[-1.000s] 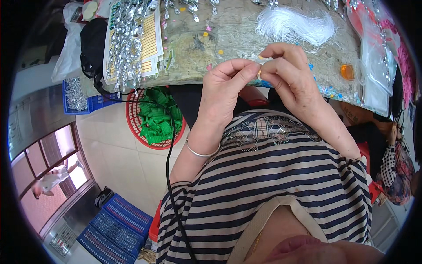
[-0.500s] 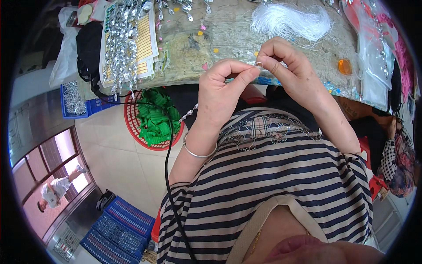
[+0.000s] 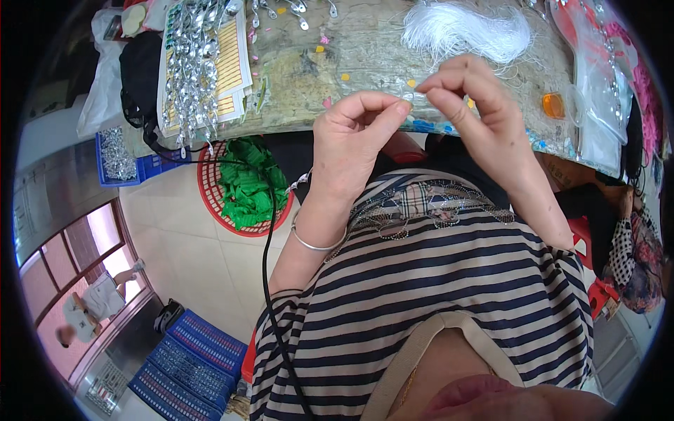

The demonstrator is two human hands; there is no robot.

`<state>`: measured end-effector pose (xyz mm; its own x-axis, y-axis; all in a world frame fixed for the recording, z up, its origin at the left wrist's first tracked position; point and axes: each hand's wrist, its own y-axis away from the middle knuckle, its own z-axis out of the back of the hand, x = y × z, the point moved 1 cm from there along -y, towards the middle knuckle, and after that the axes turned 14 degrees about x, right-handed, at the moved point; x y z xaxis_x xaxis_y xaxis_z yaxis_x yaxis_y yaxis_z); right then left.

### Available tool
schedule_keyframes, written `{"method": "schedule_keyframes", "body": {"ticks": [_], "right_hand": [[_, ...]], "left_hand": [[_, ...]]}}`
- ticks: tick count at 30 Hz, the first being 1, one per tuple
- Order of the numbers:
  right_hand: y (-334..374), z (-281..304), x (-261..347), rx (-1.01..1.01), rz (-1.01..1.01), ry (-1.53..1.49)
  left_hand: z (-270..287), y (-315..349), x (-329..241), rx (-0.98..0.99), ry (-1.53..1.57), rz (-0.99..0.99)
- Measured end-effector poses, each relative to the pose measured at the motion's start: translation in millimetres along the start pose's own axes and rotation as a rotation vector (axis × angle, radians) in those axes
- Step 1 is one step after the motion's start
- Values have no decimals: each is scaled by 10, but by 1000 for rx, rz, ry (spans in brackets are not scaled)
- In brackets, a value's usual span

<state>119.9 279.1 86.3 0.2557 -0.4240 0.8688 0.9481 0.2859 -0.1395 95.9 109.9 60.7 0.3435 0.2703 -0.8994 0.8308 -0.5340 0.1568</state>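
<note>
Above the table's front edge, my left hand [image 3: 351, 137] is closed in a pinch of thumb and index finger. What lies in that pinch is too small to make out. Just to its right, my right hand [image 3: 484, 112] is raised with thumb and index finger slightly apart, and nothing shows between them. A short strand of silvery beads [image 3: 300, 184] shows beside my left wrist; its upper end is hidden. Beyond my right hand, a bundle of white thread [image 3: 463, 31] lies on the table [image 3: 295, 98].
Strings of clear crystal drops [image 3: 193, 70] lie over printed sheets at the left. An orange piece [image 3: 553, 106] sits at the right. Below the table are a red basket [image 3: 207, 189] of green material and a blue crate [image 3: 151, 168]. A black cable [image 3: 268, 281] hangs before me.
My hands, formerly meeting at the fingertips, have separated. My right hand has moved slightly up and right, its pinch loosened. A person at the far left has shifted.
</note>
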Motion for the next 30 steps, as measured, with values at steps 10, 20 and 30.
{"method": "schedule_keyframes", "body": {"ticks": [10, 20, 30], "right_hand": [[28, -28, -35, 3, 75, 177], [-40, -85, -64, -70, 175, 515], [6, -138, -202, 8, -142, -399]], "left_hand": [[56, -53, 164, 92, -330, -208], [-7, -37, 136, -26, -734, -319], [29, -13, 26, 1, -39, 50]]}}
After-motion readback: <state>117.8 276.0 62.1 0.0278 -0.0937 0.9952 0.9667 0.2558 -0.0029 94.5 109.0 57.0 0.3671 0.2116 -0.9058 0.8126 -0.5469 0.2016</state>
